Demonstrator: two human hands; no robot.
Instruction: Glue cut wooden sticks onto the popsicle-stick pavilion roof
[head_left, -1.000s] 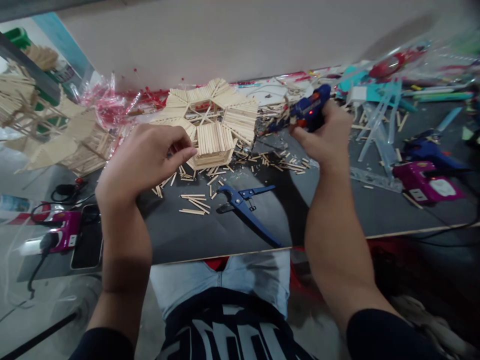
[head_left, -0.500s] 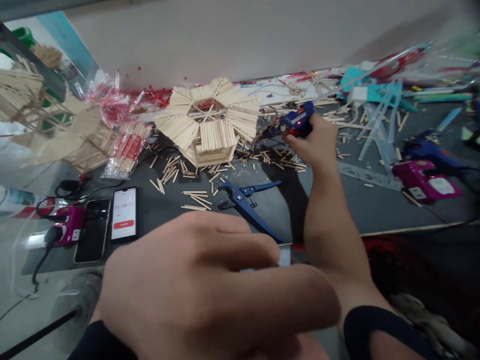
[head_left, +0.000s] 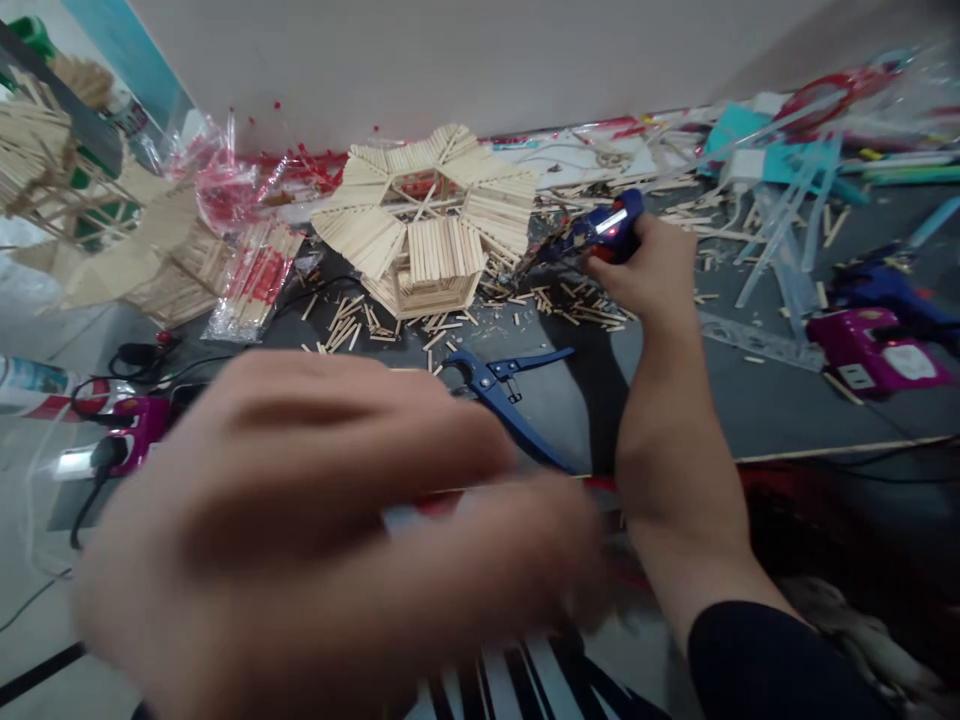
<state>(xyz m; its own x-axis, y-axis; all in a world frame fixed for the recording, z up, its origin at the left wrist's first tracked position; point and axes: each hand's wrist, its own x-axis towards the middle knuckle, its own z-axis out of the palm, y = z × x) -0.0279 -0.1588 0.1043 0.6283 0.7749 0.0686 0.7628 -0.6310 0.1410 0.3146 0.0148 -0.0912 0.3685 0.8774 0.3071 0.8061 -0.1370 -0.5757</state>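
My right hand (head_left: 649,265) is wrapped round a blue hot glue gun (head_left: 611,228), whose dark, grimy nozzle points left toward the stick model. The wooden stick model (head_left: 446,250), a ring of slatted panels with an open middle, sits at the back centre of the table. Close to the camera, my left hand (head_left: 322,520) is large and smeared by motion. Its fingers look bent, but whether anything is between them I cannot tell. Beyond that hand lies a blue ratchet cutter (head_left: 510,400).
Cut wooden sticks (head_left: 581,305) are scattered in front of the model. A bag of sticks (head_left: 255,280) and another stick structure (head_left: 135,240) are at left. Clear glue sticks (head_left: 795,220), a second blue glue gun (head_left: 885,285) and a magenta power adapter (head_left: 874,350) lie at right.
My left hand has come from beside the model down toward the camera, now covering the phones and several loose sticks. My right hand has kept the glue gun, moving it slightly.
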